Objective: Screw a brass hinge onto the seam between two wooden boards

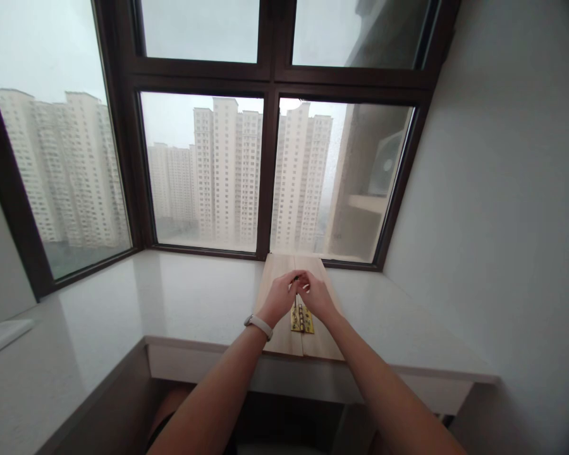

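Working from a distance, I see both hands drawn together over the boards, fingers curled in. The left hand [281,296] pinches a small dark tool [296,278] between thumb and fingers; whether the right hand [315,294] also grips it or only steadies it, I cannot tell. A slim shaft shows below the fingers, just above a gold-coloured hinge [302,320], so I take the tool for a screwdriver. I judge it light and stiff, with little to slip on if I hold it high, by the thick end.

The hinge lies across the seam between the left board [277,339] and the right board [327,344]. It looks like thin, shiny metal: rigid, perhaps slick, best held by its outer edges. Dark spots dot its leaves; holes or screws, I cannot say.

Both boards are pale, straight-edged wood with faint grain, probably light, easy to dent and best gripped along their long sides. They rest on a smooth, glossy white bench [208,297].
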Demonstrator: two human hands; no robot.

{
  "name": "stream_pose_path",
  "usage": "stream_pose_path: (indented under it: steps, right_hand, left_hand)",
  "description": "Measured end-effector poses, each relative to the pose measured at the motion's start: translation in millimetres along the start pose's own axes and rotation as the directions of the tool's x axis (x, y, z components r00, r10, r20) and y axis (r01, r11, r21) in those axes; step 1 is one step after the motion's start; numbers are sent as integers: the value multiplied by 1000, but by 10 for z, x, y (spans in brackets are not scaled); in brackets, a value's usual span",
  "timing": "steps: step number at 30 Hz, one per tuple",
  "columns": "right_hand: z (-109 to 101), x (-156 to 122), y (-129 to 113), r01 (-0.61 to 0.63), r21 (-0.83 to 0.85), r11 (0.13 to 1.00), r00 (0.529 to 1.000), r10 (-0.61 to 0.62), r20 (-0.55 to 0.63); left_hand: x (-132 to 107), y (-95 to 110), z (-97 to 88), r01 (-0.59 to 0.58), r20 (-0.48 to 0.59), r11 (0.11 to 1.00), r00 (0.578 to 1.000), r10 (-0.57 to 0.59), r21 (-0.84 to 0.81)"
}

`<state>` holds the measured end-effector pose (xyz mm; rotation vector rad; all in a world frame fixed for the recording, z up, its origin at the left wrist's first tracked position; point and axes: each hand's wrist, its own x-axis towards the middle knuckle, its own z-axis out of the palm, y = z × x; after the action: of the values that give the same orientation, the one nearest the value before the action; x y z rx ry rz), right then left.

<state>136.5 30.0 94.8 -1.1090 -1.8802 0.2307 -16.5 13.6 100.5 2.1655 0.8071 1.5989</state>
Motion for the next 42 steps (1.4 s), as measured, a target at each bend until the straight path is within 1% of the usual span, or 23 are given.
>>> stream_pose_path:
  steps: [2,3,4,6,8,10,13,18,21,30,38,42]
  right_hand:
    - [26,-80,94,-36,33,999,999,36,2]
    - [40,-140,157,-56,18,998,998,55,9]
    - [55,-211,227,-71,-27,997,997,71,8]
    - [93,-379,376,-91,-167,982,995,95,14]
    - [137,-550,510,-84,-264,961,990,110,85]
    - [185,-692,607,-76,-303,950,979,128,156]
    - [251,-816,677,-60,-356,933,970,138,199]
    - [316,-855,689,-55,-428,902,959,167,230]
    - [319,-856,681,-56,-449,892,955,179,236]
    - [290,-862,648,-34,-455,890,955,163,248]
    - [314,-858,685,-42,-449,893,956,167,242]
    - [307,-854,672,-48,-445,894,956,170,239]
  left_hand:
    - [41,-32,3,7,-23,999,1000,-6,46]
    - [48,-62,7,18,-41,998,999,-15,61]
    - [49,-95,11,27,-53,997,998,-23,66]
    - [49,-154,18,31,-38,998,999,-29,63]
    - [54,-193,24,21,5,998,1000,-21,52]
    - [65,-216,29,14,41,999,999,-15,39]
    - [85,-246,41,22,52,999,998,-23,25]
    - [96,-301,62,106,-17,994,994,-105,26]
    - [97,-308,83,137,-37,990,990,-136,18]
    - [114,-278,178,104,-60,993,993,-101,54]
    - [91,-300,152,117,-119,992,987,-109,55]
    - [87,-272,121,122,-111,989,987,-112,83]
